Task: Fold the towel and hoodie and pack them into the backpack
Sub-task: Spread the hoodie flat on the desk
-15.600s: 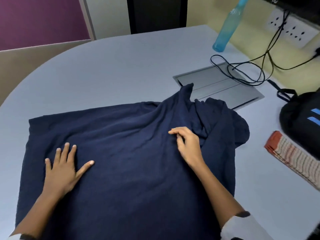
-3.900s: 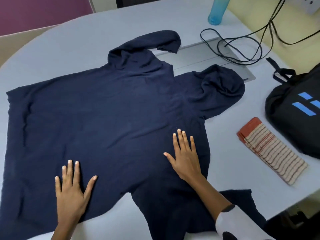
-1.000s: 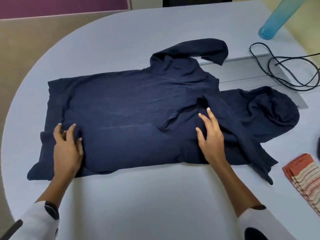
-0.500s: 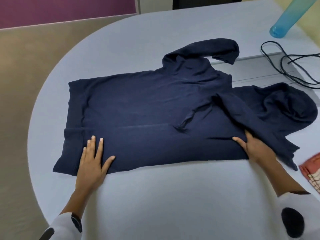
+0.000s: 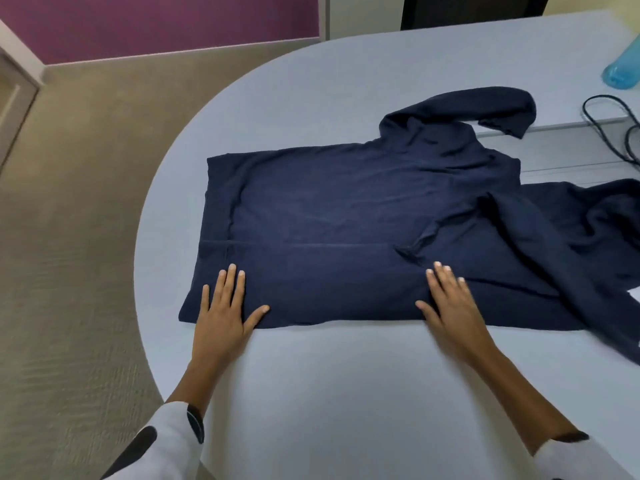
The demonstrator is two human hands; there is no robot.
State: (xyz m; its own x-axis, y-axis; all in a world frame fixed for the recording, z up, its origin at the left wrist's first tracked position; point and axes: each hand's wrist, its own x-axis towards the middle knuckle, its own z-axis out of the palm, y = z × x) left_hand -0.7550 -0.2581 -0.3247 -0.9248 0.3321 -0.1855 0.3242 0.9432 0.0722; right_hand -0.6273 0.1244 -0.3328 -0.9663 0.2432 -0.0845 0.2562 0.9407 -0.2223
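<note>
Head view, one frame. Left hand [image 5: 225, 308]: flat, palm down, fingers straight and lightly spread, thumb out toward 3 o'clock; pressing on the near left corner of the hoodie [image 5: 363, 230], gripping nothing. Right hand [image 5: 450, 306]: flat, palm down, fingers straight and pointing to about 12 o'clock, thumb out toward 9 o'clock; resting on the near edge of the same garment, holding nothing; slightly blurred. Both forearms bare, white cuffs with dark patches at the lower edge of frame. Hoodie: navy, spread flat on the table [image 5: 346, 410], lengthwise from 9 to 3 o'clock; its near portion lies doubled over the body, with a straight fold edge running between and beyond the two hands. One sleeve [image 5: 485, 105] bends away at about 1 o'clock of the hands, its cuff lying on a grey inset panel [image 5: 571, 147]. The other sleeve [image 5: 561, 271] crosses the body diagonally toward 4 o'clock. Hood [image 5: 609, 209] bunched at 3 o'clock, cut by the frame edge. Table: pale blue-grey, rounded end at 9 o'clock. Black cable [image 5: 620, 126] looped on the panel at 2 o'clock; base of a blue bottle [image 5: 623, 71] beyond it. Room: beige carpet [image 5: 69, 237] at 9 o'clock, purple wall [image 5: 156, 22] at 11 o'clock.
</note>
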